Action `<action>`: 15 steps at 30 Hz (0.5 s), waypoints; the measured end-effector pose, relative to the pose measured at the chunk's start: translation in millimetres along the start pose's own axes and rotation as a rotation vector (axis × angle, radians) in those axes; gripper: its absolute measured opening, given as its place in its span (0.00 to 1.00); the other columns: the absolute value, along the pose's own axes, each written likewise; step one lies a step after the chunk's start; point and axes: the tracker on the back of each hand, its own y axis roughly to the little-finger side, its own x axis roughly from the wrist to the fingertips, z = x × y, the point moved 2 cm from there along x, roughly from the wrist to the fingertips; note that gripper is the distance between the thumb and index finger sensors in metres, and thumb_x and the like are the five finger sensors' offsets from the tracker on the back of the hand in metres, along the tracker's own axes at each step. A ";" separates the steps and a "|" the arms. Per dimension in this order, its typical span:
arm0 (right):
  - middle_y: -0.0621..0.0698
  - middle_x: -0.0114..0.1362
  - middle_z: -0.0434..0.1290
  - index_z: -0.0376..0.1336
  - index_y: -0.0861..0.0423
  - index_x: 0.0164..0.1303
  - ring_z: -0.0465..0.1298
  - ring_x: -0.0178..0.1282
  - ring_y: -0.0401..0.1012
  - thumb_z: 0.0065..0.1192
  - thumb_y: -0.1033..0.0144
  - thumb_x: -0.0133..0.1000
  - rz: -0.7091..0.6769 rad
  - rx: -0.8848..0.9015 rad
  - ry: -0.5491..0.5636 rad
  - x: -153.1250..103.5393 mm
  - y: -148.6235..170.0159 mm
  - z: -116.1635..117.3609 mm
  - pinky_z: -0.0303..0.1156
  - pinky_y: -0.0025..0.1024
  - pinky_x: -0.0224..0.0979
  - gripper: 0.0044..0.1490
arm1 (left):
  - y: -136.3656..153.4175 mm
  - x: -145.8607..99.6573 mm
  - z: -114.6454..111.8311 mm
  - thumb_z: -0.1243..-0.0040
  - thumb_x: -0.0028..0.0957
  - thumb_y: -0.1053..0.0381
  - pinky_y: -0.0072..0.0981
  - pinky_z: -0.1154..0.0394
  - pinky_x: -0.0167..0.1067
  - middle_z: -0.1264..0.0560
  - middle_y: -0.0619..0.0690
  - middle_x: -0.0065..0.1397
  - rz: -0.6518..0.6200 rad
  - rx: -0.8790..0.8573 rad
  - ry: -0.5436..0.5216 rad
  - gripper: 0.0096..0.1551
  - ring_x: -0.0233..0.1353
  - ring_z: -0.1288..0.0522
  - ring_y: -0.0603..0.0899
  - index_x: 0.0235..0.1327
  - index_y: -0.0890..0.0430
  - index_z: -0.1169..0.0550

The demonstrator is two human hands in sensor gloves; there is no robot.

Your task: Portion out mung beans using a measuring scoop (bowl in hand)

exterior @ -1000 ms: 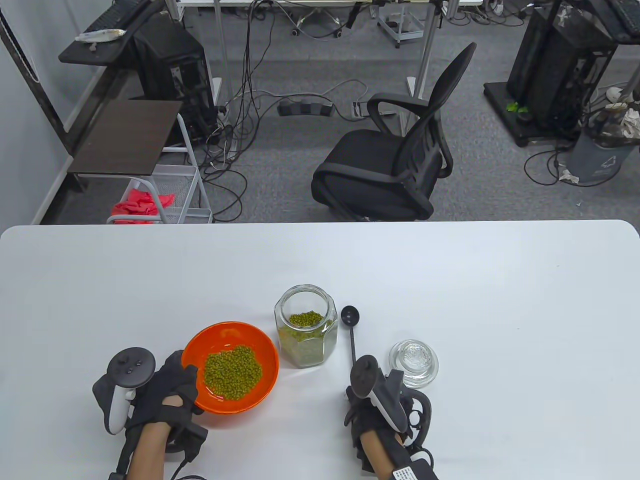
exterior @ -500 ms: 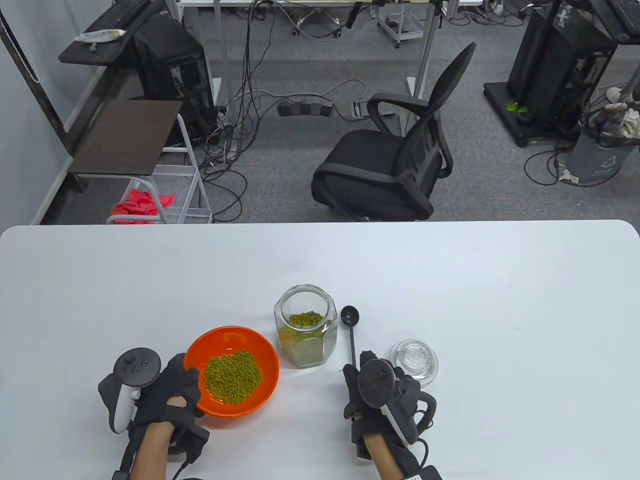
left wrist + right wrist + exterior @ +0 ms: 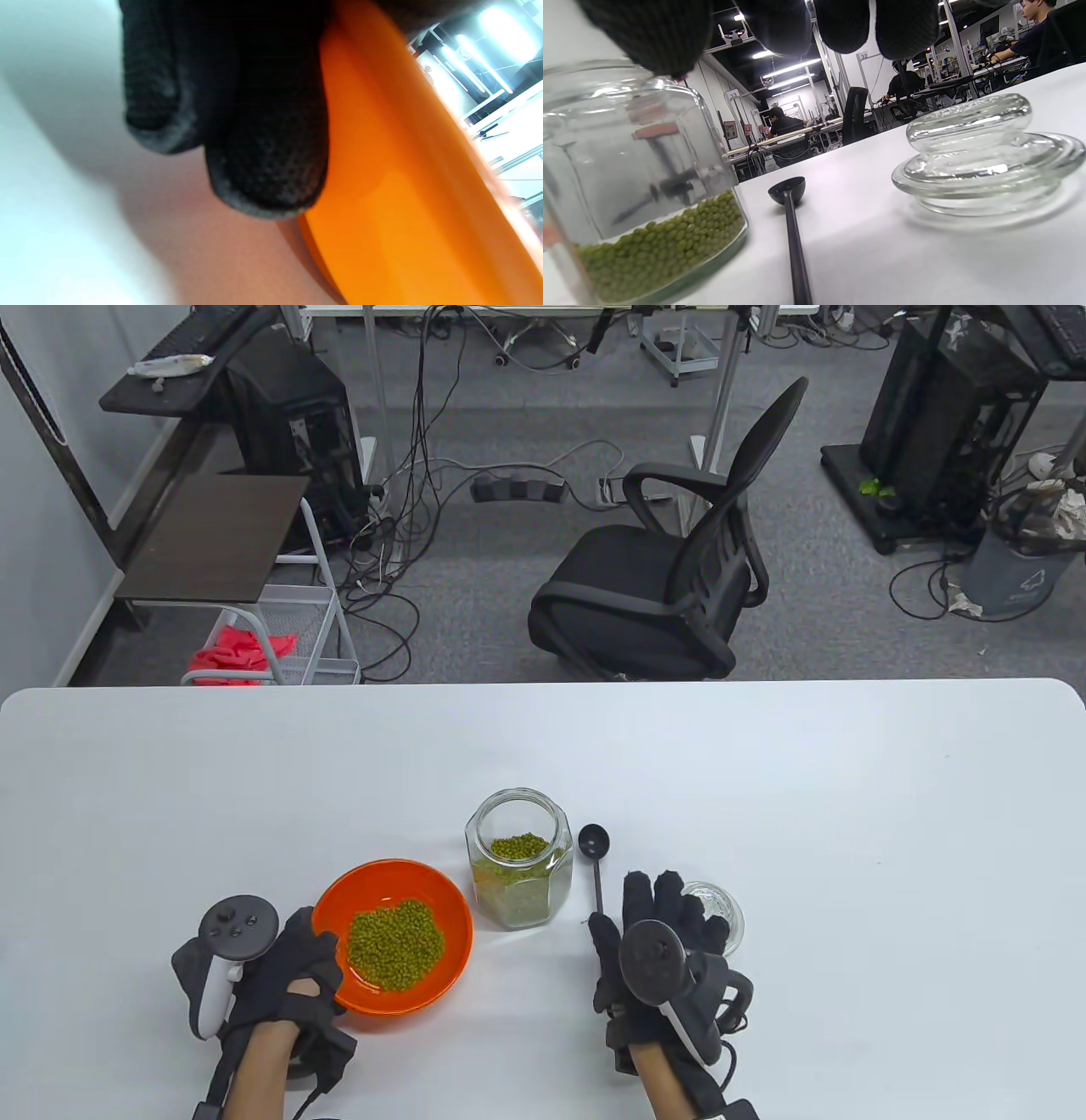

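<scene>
A white tabletop [image 3: 764,780] with rounded far corners is seen, carrying a small group of things near its near edge. An orange bowl [image 3: 450,899] of mung beans [image 3: 395,942] is set left of centre, gripped at its left rim by the left hand [image 3: 284,976]. Just right of it stands an open glass jar [image 3: 518,858], partly filled with mung beans. A black measuring scoop [image 3: 594,848] lies beside the jar, its head toward the far side. A glass lid [image 3: 984,156] rests to the right, partly covered by the right hand [image 3: 666,959].
</scene>
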 end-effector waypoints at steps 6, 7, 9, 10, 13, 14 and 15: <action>0.65 0.80 0.60 0.63 0.56 0.74 0.61 0.79 0.68 0.70 0.47 0.49 -0.009 -0.008 -0.025 0.1 -1.3 0.8 0.46 0.78 0.73 0.45 | 2.3 -0.4 -1.1 0.47 0.57 0.49 0.28 0.11 0.31 0.23 0.52 0.63 0.028 -0.009 -0.010 0.37 0.31 0.07 0.46 0.75 0.64 0.38; 0.65 0.80 0.60 0.63 0.56 0.74 0.61 0.79 0.68 0.70 0.47 0.49 -0.011 -0.010 -0.029 0.2 -1.6 1.1 0.46 0.78 0.73 0.45 | 2.8 -0.2 -1.3 0.46 0.57 0.49 0.27 0.10 0.31 0.23 0.52 0.63 0.033 -0.007 -0.016 0.37 0.31 0.07 0.45 0.75 0.64 0.38; 0.65 0.80 0.60 0.63 0.56 0.74 0.61 0.79 0.67 0.70 0.47 0.49 -0.013 -0.015 -0.036 0.1 -2.2 1.5 0.46 0.78 0.73 0.45 | 4.0 -0.1 -1.8 0.45 0.56 0.48 0.27 0.10 0.31 0.23 0.51 0.62 0.050 0.005 -0.029 0.37 0.31 0.07 0.45 0.74 0.64 0.37; 0.65 0.80 0.60 0.63 0.56 0.74 0.61 0.79 0.67 0.70 0.47 0.49 -0.014 -0.016 -0.037 0.0 -2.4 1.6 0.46 0.78 0.73 0.45 | 4.7 -0.2 -1.9 0.45 0.56 0.48 0.27 0.10 0.31 0.22 0.51 0.62 0.060 0.010 -0.033 0.37 0.31 0.07 0.45 0.74 0.64 0.37; 0.65 0.80 0.60 0.63 0.56 0.74 0.61 0.79 0.68 0.70 0.47 0.49 -0.015 -0.016 -0.041 0.1 -2.7 1.9 0.46 0.78 0.73 0.45 | 5.6 -1.0 -1.6 0.44 0.56 0.48 0.28 0.10 0.31 0.22 0.50 0.62 0.086 0.032 -0.047 0.37 0.32 0.07 0.45 0.74 0.64 0.37; 0.65 0.80 0.60 0.63 0.56 0.74 0.61 0.79 0.68 0.70 0.48 0.49 -0.015 -0.017 -0.043 0.2 -2.8 2.1 0.46 0.78 0.73 0.45 | 6.1 -1.1 -1.6 0.43 0.56 0.48 0.28 0.10 0.32 0.22 0.50 0.62 0.095 0.046 -0.049 0.37 0.33 0.07 0.45 0.74 0.64 0.37; 0.65 0.80 0.60 0.63 0.56 0.74 0.61 0.79 0.68 0.70 0.47 0.49 -0.014 -0.018 -0.046 0.2 -2.8 2.3 0.46 0.78 0.72 0.44 | 6.6 -1.1 -1.6 0.43 0.56 0.48 0.28 0.11 0.33 0.22 0.50 0.62 0.101 0.053 -0.050 0.38 0.33 0.07 0.46 0.75 0.64 0.37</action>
